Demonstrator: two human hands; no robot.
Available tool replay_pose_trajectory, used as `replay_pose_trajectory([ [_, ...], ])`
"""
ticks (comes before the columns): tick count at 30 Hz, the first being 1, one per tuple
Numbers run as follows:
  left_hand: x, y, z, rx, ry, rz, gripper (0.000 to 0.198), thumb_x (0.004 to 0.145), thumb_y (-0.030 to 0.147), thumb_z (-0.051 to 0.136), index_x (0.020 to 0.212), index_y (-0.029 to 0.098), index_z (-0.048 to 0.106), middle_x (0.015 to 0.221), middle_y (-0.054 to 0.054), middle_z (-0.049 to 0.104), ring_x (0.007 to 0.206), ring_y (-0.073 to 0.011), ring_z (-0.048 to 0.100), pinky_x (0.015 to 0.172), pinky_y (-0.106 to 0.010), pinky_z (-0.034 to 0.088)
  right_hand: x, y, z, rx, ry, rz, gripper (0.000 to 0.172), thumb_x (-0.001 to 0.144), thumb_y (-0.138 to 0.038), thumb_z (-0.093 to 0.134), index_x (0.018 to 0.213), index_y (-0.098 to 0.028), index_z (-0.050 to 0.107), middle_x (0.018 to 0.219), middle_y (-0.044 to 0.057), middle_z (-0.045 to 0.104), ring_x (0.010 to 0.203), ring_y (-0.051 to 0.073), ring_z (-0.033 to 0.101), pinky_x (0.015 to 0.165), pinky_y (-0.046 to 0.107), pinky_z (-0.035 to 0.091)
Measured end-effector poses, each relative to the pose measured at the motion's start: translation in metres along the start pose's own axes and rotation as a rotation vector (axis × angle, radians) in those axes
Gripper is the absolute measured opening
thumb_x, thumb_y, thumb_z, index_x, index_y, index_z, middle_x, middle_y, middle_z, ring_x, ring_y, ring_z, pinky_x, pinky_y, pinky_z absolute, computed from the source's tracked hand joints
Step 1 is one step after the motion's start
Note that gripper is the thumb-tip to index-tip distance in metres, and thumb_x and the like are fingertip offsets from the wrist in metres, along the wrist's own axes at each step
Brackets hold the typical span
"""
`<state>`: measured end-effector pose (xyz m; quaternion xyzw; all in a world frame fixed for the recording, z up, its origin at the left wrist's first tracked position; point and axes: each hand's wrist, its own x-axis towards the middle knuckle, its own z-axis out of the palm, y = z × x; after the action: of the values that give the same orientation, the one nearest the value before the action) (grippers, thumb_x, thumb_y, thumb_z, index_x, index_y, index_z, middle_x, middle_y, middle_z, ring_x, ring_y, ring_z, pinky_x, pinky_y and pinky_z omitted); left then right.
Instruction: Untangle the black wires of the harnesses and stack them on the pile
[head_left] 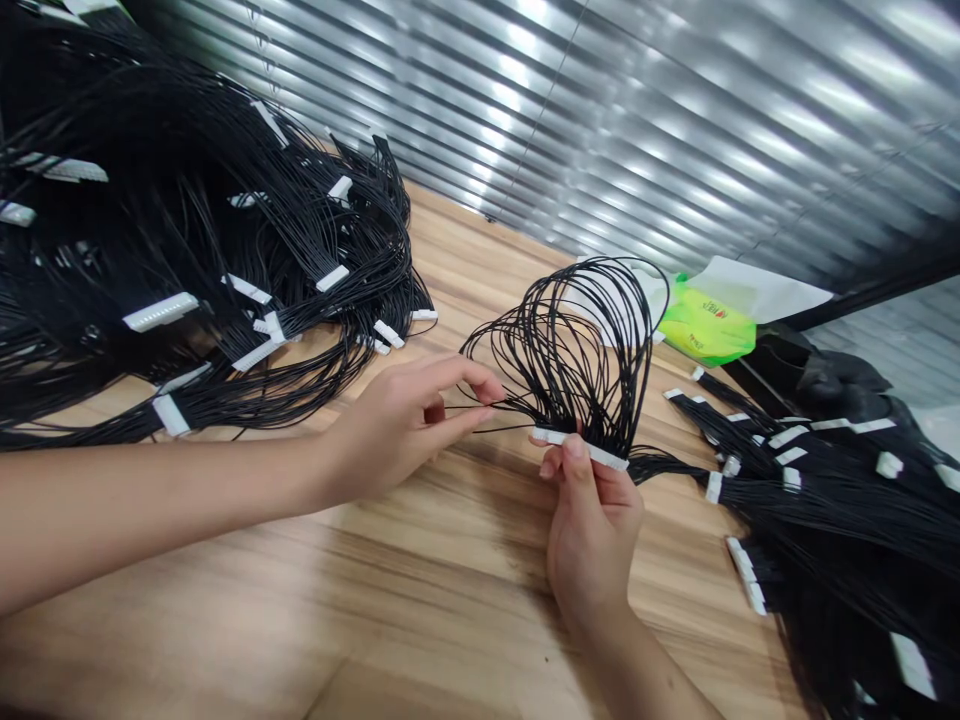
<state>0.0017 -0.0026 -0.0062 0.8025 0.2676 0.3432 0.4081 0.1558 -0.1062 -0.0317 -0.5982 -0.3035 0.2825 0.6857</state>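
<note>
The right hand (592, 530) grips the white connector (581, 450) of a looped black wire harness (570, 340) between thumb and fingers. The left hand (397, 435) pinches several wires almost shut. Relative to that harness: more harnesses (225, 270) left, others (825, 500) right, on the wooden counter (480, 260); green bag (709, 325) beyond, red print unreadable.

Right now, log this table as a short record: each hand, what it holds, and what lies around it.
Left hand: pinches loose black wires between its fingers
Right hand: grips a white multi-pin connector between thumb and fingers, with black wire loops rising from it
Surface: wooden table
Left of hands: large heap of black wire bundles ending in white connectors
Right of hands: second heap of black wire bundles
Beyond: green plastic bag, ribbed silver panel
</note>
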Motion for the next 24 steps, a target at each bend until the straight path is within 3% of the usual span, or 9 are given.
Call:
replay_pose_trajectory([
  [3,0.002,-0.002,0.0,0.001,-0.003,-0.033,0.008,0.086,0.021,0.062,0.093,0.018,0.063,0.087,0.001,0.064,0.061,-0.0032,0.054,0.048,-0.011,0.039,0.0,0.0,0.0,-0.015,-0.005,0.003,0.022,0.08,-0.035,0.068,0.067,-0.018,0.063,0.058,-0.003,0.057,0.06,0.012,0.051,0.063,0.027,0.04],
  [6,0.004,-0.004,-0.001,0.052,0.028,0.048,0.005,0.085,0.021,0.063,0.089,0.019,0.064,0.08,0.003,0.064,0.066,-0.0038,0.056,0.05,-0.01,0.039,0.0,-0.001,0.0,-0.046,-0.022,0.009,0.024,0.08,-0.036,0.067,0.066,-0.018,0.063,0.059,-0.002,0.058,0.06,0.012,0.051,0.064,0.028,0.041],
  [10,0.002,-0.002,-0.004,0.114,0.058,0.243,0.005,0.087,0.016,0.059,0.091,0.018,0.062,0.084,0.001,0.067,0.068,-0.0044,0.057,0.055,-0.013,0.042,0.001,-0.001,0.0,-0.046,-0.026,0.014,0.025,0.08,-0.036,0.067,0.064,-0.018,0.063,0.06,-0.002,0.06,0.06,0.012,0.051,0.064,0.028,0.041],
  [15,-0.003,-0.001,-0.009,0.112,-0.086,0.565,0.013,0.09,0.011,0.051,0.091,0.02,0.06,0.09,-0.001,0.07,0.078,-0.0084,0.065,0.07,-0.019,0.05,-0.003,-0.003,0.0,-0.074,-0.044,-0.007,0.02,0.079,-0.035,0.069,0.069,-0.018,0.068,0.062,-0.002,0.062,0.061,0.012,0.053,0.063,0.027,0.043],
  [18,-0.005,-0.002,-0.01,0.168,-0.154,0.741,0.018,0.093,0.016,0.043,0.094,0.023,0.06,0.091,0.0,0.072,0.076,-0.0109,0.066,0.069,-0.023,0.051,-0.006,-0.002,-0.001,-0.012,-0.074,0.023,0.014,0.076,-0.034,0.072,0.074,-0.02,0.07,0.068,-0.002,0.066,0.063,0.012,0.056,0.064,0.026,0.045],
  [21,-0.004,-0.003,-0.009,0.243,-0.192,0.764,0.019,0.092,0.013,0.043,0.097,0.022,0.059,0.09,0.001,0.071,0.075,-0.0106,0.066,0.065,-0.022,0.05,-0.006,-0.001,-0.002,0.039,-0.108,0.077,0.014,0.075,-0.034,0.073,0.072,-0.021,0.07,0.066,-0.003,0.065,0.063,0.011,0.056,0.064,0.025,0.045],
  [24,-0.003,-0.003,-0.008,0.224,-0.216,0.664,0.017,0.09,0.013,0.045,0.1,0.02,0.057,0.092,-0.001,0.069,0.076,-0.0087,0.064,0.061,-0.019,0.047,-0.003,0.001,-0.001,0.062,-0.131,0.125,0.018,0.077,-0.036,0.071,0.069,-0.019,0.069,0.061,-0.003,0.062,0.061,0.011,0.054,0.062,0.025,0.043],
])
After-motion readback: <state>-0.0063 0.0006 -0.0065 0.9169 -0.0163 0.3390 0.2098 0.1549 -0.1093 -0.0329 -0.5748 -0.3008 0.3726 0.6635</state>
